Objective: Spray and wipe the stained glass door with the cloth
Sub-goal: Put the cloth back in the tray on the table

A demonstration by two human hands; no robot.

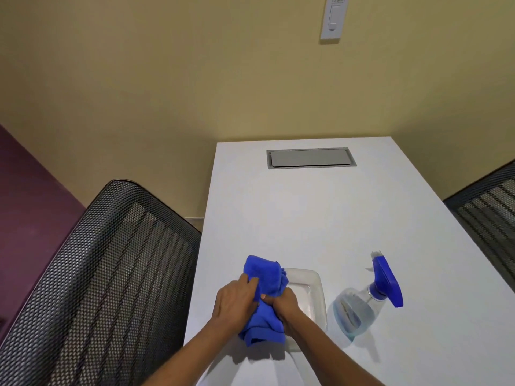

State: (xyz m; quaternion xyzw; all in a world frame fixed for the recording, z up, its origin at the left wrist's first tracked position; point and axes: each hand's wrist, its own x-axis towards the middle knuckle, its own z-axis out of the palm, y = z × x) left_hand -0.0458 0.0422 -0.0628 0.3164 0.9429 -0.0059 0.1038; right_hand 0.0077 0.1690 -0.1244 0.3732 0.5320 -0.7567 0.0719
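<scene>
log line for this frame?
left hand: on cloth | right hand: on cloth | spray bottle: on table, untouched

The blue cloth (263,299) and both hands cover the clear tray's (315,288) left half. The right mesh chair (490,213) gets cut by the frame edge; the wall switch's (333,18) markings are unreadable.

Bunched blue cloth (264,299) was lifted over a clear tray, clear spray bottle (362,305), blue trigger head, stood just right.
</scene>
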